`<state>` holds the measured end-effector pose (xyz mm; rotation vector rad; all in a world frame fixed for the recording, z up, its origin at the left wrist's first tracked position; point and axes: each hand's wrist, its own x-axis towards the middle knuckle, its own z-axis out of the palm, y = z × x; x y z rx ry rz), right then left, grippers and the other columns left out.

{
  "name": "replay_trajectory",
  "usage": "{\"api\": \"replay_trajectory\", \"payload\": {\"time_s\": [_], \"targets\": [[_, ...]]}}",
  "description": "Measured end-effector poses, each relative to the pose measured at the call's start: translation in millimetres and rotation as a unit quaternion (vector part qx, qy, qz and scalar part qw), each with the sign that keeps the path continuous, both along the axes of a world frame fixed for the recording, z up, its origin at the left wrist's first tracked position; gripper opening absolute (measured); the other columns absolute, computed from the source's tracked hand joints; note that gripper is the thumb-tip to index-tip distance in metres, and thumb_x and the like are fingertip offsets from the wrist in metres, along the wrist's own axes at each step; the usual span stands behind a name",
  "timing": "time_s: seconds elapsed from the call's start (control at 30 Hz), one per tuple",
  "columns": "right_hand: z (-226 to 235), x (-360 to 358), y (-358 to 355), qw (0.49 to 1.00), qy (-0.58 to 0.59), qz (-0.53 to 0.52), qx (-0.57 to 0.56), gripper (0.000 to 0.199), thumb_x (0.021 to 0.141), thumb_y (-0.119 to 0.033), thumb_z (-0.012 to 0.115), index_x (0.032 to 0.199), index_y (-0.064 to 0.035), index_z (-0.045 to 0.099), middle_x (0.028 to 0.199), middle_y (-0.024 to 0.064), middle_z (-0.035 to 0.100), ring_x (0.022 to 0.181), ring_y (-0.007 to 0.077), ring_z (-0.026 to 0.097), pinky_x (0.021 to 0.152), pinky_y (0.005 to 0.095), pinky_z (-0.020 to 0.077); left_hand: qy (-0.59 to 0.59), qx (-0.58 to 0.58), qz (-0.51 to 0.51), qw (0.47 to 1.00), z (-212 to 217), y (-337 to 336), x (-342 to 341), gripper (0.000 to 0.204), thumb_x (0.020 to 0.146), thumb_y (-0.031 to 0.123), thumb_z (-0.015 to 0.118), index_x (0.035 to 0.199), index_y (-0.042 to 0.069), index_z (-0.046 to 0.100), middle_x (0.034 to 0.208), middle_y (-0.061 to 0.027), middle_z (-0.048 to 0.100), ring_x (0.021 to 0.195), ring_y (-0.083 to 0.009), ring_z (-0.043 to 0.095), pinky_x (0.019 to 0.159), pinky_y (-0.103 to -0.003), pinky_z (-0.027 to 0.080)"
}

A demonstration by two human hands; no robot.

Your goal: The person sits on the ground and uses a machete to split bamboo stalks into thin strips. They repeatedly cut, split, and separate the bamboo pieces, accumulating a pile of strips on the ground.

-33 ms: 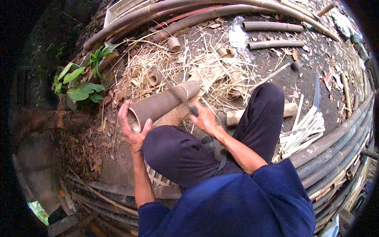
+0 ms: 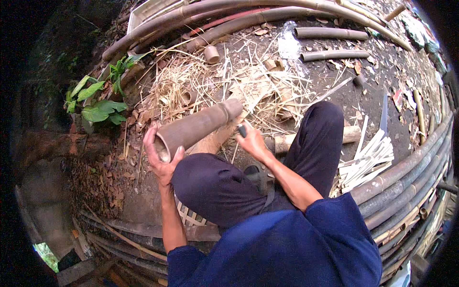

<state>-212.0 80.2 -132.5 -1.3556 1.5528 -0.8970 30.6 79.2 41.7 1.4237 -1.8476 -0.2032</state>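
Observation:
A thick brown bamboo section (image 2: 191, 128) lies slanted in front of me, its open hollow end toward my left hand (image 2: 162, 155). The fingers and thumb of that hand grip the rim of this near end. The far end, with a ringed node, points up and to the right over a pale wooden piece (image 2: 213, 142). My right hand (image 2: 252, 143) is closed round the dark handle of a tool (image 2: 242, 130), just below and right of the node. The tool's working end is blurred, so I cannot tell its kind.
Pale bamboo shavings (image 2: 177, 79) cover the ground ahead, with short bamboo cut pieces (image 2: 212, 54) among them. Long bamboo poles (image 2: 392, 177) run along the right. A saw blade (image 2: 384, 112) stands near a bundle of pale strips (image 2: 366, 165). A leafy plant (image 2: 98, 112) grows at left.
My right hand has moved slightly right and toward me with the tool, away from the bamboo's node. My left hand keeps its grip, almost unmoved.

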Motion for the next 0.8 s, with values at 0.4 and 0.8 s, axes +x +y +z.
{"api": "replay_trajectory", "payload": {"time_s": [0.4,0.8], "targets": [[-34.8,-19.0,-11.6,0.997,0.052,-0.039,0.051,0.038,0.078,-0.023,0.061,0.111,-0.0056,0.056,0.085,0.0243,0.065,0.079,0.0386,0.066,0.070,0.0459,0.0504,-0.051,-0.007,-0.057,0.997,2.7,-9.4,13.1,0.086,0.070,0.025,0.082,0.144,0.012,0.040,0.142,-0.0152,0.044,0.131,-0.0318,0.042,0.110,-0.042,0.033],[-6.0,3.5,-3.1,0.999,0.020,0.004,-0.046,0.041,0.077,-0.022,0.063,0.115,-0.0092,0.054,0.088,0.0251,0.066,0.081,0.0408,0.066,0.070,0.0498,0.0507,0.096,0.003,0.033,0.995,-25.4,11.6,15.4,0.093,0.066,0.012,0.083,0.143,0.002,0.032,0.136,-0.0153,0.045,0.127,-0.0280,0.044,0.110,-0.041,0.031]]}}
